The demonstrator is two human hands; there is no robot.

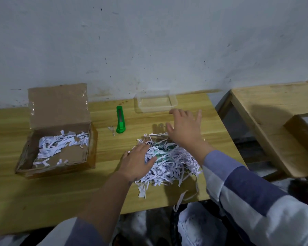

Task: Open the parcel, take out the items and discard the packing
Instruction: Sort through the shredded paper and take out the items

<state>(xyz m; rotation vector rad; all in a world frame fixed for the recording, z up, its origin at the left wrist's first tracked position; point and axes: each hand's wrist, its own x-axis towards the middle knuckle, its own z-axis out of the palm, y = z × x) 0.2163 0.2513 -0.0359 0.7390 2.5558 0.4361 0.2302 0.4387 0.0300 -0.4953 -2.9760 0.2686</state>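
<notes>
Left hand (pixel 138 161) flat on shredded paper (pixel 169 164) | right hand (pixel 185 128) spread above | carton (pixel 57 148) lid up toward wall

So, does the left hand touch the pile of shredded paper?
Touching. The head view shows the left hand lying flat on the shredded paper, fingers overlapping the strips.

- Brown cardboard is seen on the open box (pixel 60 110).
- White is shown by the shredded paper (pixel 169 167).
- The cutter (pixel 120 119) is coloured bright green.
- The sleeve (pixel 256 197) is banded blue and white.
- The tabletop (pixel 43 192) is yellowish wood grain.
</notes>
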